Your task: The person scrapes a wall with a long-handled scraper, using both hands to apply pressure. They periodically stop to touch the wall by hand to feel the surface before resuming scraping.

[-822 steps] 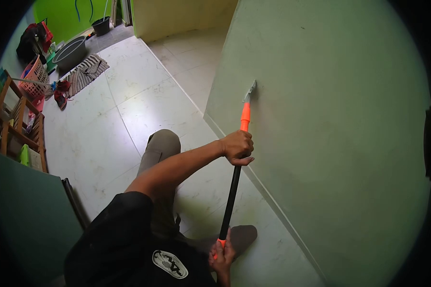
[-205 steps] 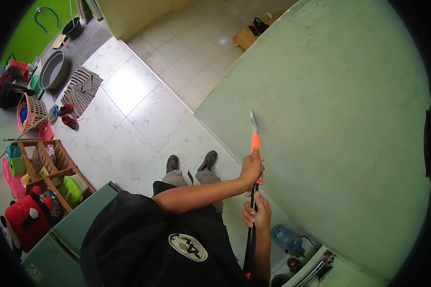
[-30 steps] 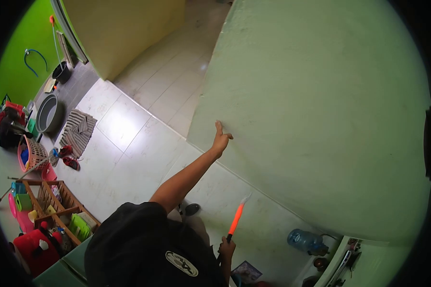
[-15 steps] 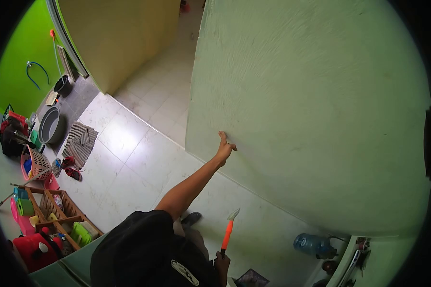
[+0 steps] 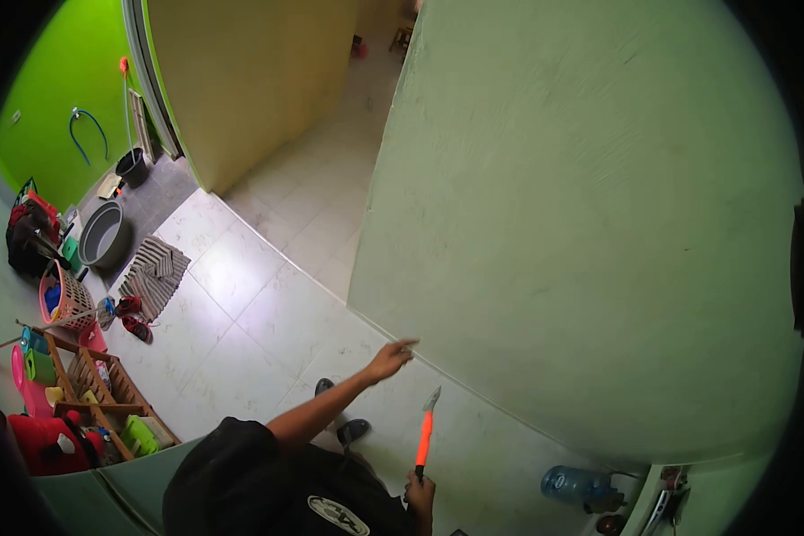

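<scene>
My left hand (image 5: 391,361) is held out over the floor near the foot of the pale green wall (image 5: 581,223). Its fingers are stretched and nothing is in them; it looks clear of the wall. Lower down, my right hand (image 5: 420,491) is closed around the black grip of what looks like a hammer (image 5: 426,436), with an orange shaft. The grey metal head points up and away from me; its exact shape is hard to make out. Dark shoes (image 5: 353,431) show on the floor beneath my arm.
A blue water bottle (image 5: 572,483) lies by the wall at lower right, beside a shelf (image 5: 648,500). On the left are a wooden rack (image 5: 107,393), a pink basket (image 5: 76,299), a striped mat (image 5: 156,272) and a grey tub (image 5: 104,234). A doorway opens beyond the wall's edge.
My left hand has come down and back from the wall, its fingers now pointing right. The right hand still holds the hammer in nearly the same place. The view has shifted slightly.
</scene>
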A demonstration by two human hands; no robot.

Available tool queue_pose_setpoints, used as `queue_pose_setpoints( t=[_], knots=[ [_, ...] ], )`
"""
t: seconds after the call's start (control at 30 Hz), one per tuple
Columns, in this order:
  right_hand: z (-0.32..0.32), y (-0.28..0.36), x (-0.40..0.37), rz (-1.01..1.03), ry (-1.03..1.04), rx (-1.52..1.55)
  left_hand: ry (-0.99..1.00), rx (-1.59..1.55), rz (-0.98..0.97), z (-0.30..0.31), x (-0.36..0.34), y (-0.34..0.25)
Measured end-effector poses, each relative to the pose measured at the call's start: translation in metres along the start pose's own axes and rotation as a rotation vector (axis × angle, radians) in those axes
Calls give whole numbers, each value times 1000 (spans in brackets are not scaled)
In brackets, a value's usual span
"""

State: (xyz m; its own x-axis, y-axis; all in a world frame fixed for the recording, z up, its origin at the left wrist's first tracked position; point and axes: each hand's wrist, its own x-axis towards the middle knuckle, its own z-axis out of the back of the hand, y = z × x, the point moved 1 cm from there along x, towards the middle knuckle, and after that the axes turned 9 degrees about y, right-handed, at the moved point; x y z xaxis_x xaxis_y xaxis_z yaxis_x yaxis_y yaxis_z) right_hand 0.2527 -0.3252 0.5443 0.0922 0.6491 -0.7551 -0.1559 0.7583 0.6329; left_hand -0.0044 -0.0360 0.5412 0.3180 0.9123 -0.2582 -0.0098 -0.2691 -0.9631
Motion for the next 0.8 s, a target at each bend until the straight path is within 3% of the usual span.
queue_pose_setpoints(
  t=[0.1, 0.27, 0.37, 0.5, 0.67, 0.8],
  knots=[
    [-1, 9, -1, 22, 25, -42, -3, -141, 28, -28, -54, 68],
    [-6, 29, -4, 85, 136, -42, 220, -232, 205, -56, -130, 102],
    [-12, 56, -8, 139, 264, 26, 273, -131, 190, -57, -139, 76],
    [-28, 106, -19, 264, 425, 53, 237, -49, 113, -48, -141, -1],
    [-51, 174, -49, 398, 454, 22, 194, -60, -44, -45, -139, -49],
    [-59, 196, -57, 499, 449, -8, 82, -253, -103, -53, -156, -95]
  ],
)
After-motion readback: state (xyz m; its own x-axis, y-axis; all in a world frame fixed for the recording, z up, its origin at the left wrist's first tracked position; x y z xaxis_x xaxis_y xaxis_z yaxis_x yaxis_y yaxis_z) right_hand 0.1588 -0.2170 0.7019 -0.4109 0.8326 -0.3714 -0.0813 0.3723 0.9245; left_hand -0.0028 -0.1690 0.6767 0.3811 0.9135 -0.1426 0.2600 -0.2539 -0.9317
